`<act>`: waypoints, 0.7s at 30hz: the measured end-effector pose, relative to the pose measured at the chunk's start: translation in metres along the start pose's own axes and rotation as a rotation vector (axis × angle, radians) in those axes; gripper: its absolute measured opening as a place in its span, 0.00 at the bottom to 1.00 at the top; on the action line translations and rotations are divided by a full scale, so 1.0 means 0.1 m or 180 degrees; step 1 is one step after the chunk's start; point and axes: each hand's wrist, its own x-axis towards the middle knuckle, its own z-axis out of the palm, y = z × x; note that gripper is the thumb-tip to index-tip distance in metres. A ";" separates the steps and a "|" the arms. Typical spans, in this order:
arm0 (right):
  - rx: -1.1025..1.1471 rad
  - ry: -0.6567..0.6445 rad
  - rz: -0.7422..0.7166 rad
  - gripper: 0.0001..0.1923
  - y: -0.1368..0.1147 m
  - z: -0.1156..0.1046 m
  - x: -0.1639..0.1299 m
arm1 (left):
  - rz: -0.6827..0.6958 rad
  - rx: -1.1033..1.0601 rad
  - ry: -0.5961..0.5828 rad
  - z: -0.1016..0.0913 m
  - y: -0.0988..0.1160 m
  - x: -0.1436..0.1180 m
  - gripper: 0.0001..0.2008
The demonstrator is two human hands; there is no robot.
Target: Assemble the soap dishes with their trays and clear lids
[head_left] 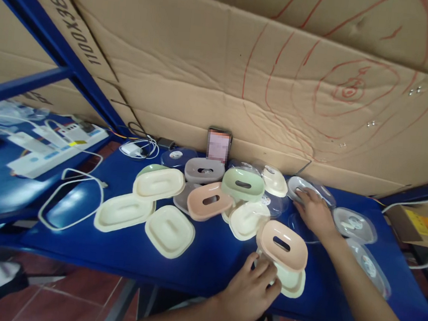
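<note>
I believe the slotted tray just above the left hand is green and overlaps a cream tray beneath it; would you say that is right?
Not quite: the slotted tray just above the left hand is peach, not green, as the head view shows. It does overlap a cream tray beneath it.

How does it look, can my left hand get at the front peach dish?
Yes, most likely: your left hand is beside the front peach dish, and nothing lies on it.

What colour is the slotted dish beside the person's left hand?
The slotted dish is peach, a pale pinkish orange; best seen in the head view.
</note>
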 end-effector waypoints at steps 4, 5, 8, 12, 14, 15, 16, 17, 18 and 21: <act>0.0202 0.0005 -0.0008 0.19 0.12 -0.01 0.04 | 0.0012 -0.0037 -0.0041 -0.03 -0.02 0.04 0.07; 0.0247 0.0034 0.0024 0.19 0.15 -0.03 0.04 | 0.0005 -0.0039 -0.0049 -0.03 -0.03 0.05 0.07; 0.0385 0.0237 0.0159 0.22 0.21 -0.10 0.05 | -0.0033 -0.0005 -0.0072 -0.02 -0.04 0.09 0.06; 0.0609 0.0526 0.0041 0.24 0.10 -0.20 0.01 | -0.0043 0.0086 -0.0057 0.01 -0.04 0.14 0.06; 0.0703 0.0587 -0.0193 0.23 -0.03 -0.25 -0.01 | -0.0045 0.0112 -0.0050 0.02 -0.04 0.17 0.05; 0.0721 0.0605 -0.0359 0.21 -0.11 -0.28 -0.01 | -0.0046 0.0122 -0.0056 0.02 -0.04 0.18 0.06; 0.0706 0.0642 -0.0519 0.20 -0.18 -0.31 0.00 | -0.0052 0.0129 -0.0068 0.02 -0.03 0.19 0.06; 0.0656 0.0696 -0.0641 0.20 -0.23 -0.35 0.00 | -0.0067 0.0134 -0.0079 0.01 -0.03 0.20 0.06; 0.0580 0.0760 -0.0705 0.20 -0.26 -0.40 0.01 | -0.0100 0.0140 -0.0086 0.01 -0.03 0.21 0.07; 0.0364 0.0825 -0.0502 0.22 -0.16 -0.58 -0.12 | -0.0187 0.0117 -0.0077 -0.03 -0.03 0.20 0.09</act>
